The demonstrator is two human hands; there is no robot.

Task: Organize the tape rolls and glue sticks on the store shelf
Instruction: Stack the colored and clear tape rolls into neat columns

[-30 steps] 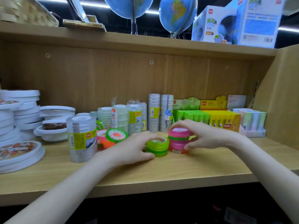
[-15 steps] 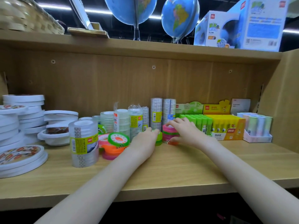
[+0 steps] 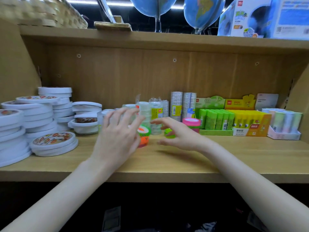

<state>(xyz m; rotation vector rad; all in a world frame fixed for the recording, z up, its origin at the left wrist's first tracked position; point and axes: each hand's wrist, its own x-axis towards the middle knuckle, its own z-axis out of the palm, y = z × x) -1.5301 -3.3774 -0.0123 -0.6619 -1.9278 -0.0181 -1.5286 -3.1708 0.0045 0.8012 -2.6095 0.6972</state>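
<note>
My left hand hovers with spread fingers in front of the clear tape stacks, holding nothing. My right hand is open too, fingers pointing left, just in front of a green tape roll. A pink roll stack stands behind it, against the green glue sticks. A pile of green and orange rolls shows between my hands. Yellow glue sticks fill the box to the right.
White tape rolls are piled at the shelf's left end. Tall clear tape columns stand at the back. A tray of pastel sticks sits far right. The wooden shelf has bare board along its front. Globes stand above.
Both hands have let go of the green and pink rolls, which now stand further back by the glue sticks. The hands pulled back and shifted left, fingers spread.
</note>
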